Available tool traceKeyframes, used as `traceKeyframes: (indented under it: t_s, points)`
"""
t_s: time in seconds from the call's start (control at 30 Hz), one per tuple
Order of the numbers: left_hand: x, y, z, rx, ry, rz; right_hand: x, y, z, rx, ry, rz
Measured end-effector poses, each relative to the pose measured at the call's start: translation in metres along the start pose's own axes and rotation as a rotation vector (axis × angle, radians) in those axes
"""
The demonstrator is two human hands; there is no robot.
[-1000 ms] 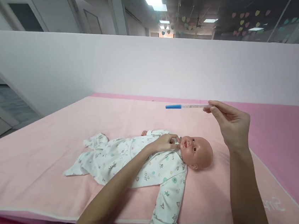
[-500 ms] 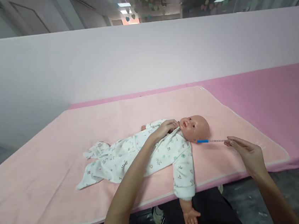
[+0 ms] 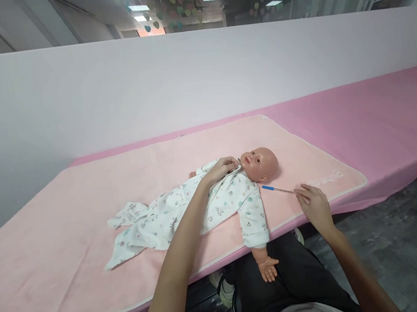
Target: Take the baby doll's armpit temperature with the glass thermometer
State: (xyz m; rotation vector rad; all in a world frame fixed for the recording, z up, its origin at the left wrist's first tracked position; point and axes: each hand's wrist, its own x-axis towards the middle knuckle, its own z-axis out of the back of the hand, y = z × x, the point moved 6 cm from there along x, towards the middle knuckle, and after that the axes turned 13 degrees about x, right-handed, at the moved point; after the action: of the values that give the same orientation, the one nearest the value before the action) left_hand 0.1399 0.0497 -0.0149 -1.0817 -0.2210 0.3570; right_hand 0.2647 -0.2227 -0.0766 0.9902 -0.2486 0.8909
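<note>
A baby doll (image 3: 260,164) lies on its back, its head to the right, dressed in a white patterned romper (image 3: 231,200). My left hand (image 3: 224,166) is closed at the romper's collar, just below the doll's chin, pinching the cloth edge. My right hand (image 3: 312,203) holds a thin glass thermometer (image 3: 279,190) between thumb and fingers by its right end. The thermometer's blue end points left, beside the doll's shoulder and below its ear. One doll arm hangs over the table's front edge, its hand (image 3: 268,268) above my lap.
Beneath the doll spreads a peach mat (image 3: 150,167) over a pink table cover (image 3: 360,110). A white partition (image 3: 185,79) rises behind the table, with glass above it. My legs in black trousers (image 3: 291,276) are under the front edge.
My view has turned to the right. The thermometer has tilted, and its blue end has shifted from the doll's ear toward its shoulder. My left hand stays at the collar.
</note>
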Motion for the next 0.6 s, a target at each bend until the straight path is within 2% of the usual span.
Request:
traceKeyframes:
  t_s: [0.1,0.2,0.3,0.4,0.5,0.6]
  points:
    - [-0.001,0.000,0.003,0.003,0.013,0.014,0.004,0.013,-0.003,-0.014,-0.012,0.025]
    - [-0.005,-0.001,0.004,0.008,0.076,0.026,0.015,0.043,-0.014,0.136,0.001,0.026]
    - [-0.010,-0.001,0.008,-0.025,0.131,0.051,0.027,0.089,-0.047,0.360,0.150,0.099]
    - [-0.015,0.002,0.014,-0.047,0.153,0.094,0.039,0.129,-0.081,0.411,0.223,0.202]
    - [-0.018,0.007,0.018,-0.104,0.166,0.129,0.049,0.149,-0.107,0.340,0.227,0.229]
    - [-0.018,0.012,0.019,-0.177,0.181,0.152,0.054,0.152,-0.120,0.307,0.207,0.198]
